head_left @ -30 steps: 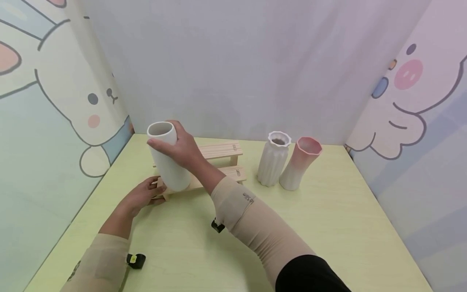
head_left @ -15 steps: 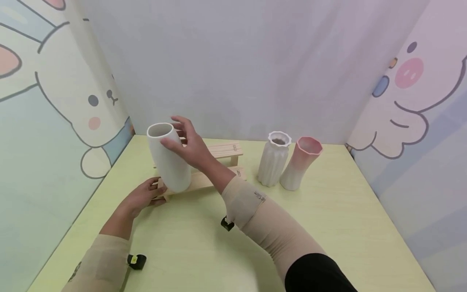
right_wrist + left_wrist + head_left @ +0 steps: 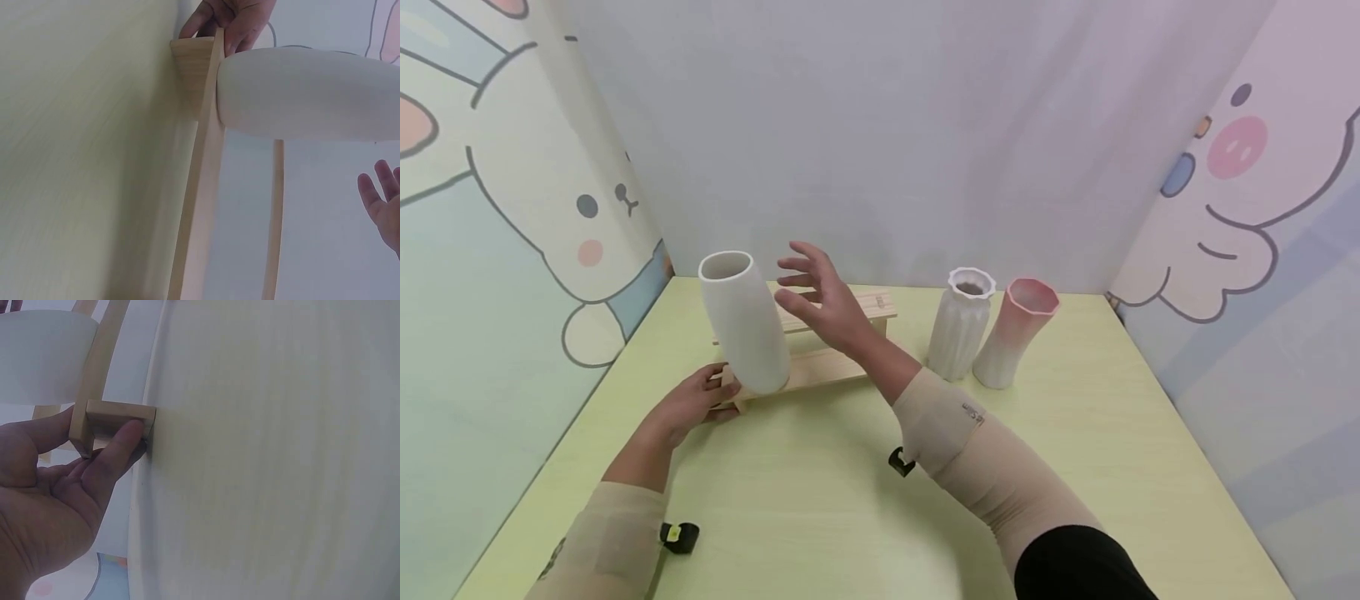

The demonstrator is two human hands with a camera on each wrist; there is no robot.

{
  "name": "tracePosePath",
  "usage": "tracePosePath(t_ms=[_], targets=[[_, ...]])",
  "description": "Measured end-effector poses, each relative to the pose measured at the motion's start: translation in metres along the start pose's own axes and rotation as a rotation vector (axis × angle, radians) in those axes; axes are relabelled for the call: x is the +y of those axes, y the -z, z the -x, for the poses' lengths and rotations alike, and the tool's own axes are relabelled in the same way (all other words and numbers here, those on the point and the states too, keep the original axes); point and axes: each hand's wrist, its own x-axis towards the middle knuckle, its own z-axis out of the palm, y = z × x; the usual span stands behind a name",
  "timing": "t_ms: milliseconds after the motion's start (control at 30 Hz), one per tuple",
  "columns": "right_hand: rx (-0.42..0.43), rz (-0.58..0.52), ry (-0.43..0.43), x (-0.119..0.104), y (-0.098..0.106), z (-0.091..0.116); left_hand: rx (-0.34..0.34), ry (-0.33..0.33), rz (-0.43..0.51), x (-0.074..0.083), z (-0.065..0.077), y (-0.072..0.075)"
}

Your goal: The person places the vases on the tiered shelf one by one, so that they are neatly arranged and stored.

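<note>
A plain white vase [image 3: 745,329] stands upright at the left end of the lower step of a two-tier wooden stand [image 3: 827,367]. My left hand [image 3: 688,402] grips that end of the stand. In the left wrist view its thumb lies at the step and its fingers curl around the short leg [image 3: 119,415]. Just to the right of the vase is my right hand [image 3: 829,304], fingers spread, holding nothing. A gap shows between this hand [image 3: 387,212] and the vase [image 3: 300,94] in the right wrist view.
On the light wooden table [image 3: 790,492], right of the stand, a ribbed white vase [image 3: 958,333] stands beside a pink-and-white vase [image 3: 1015,337]. A grey curtain [image 3: 880,142] hangs behind. Panels with cartoon animals line both sides.
My right hand has let go of the white vase and moved off to the right, its fingers opening out. The vase stays on the step. My left hand keeps its grip on the stand.
</note>
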Motion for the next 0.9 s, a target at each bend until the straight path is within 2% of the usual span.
tracePosePath(t_ms=[367, 667, 900], targets=[[0.005, -0.036, 0.019, -0.002, 0.025, 0.024, 0.003, -0.002, 0.007, 0.000, -0.001, 0.001], [0.011, -0.014, -0.001, 0.007, 0.043, 0.043, 0.008, -0.002, 0.002, 0.002, -0.001, 0.000], [-0.003, -0.066, -0.029, 0.012, 0.054, 0.060, 0.003, 0.005, -0.002, 0.004, 0.000, -0.001]])
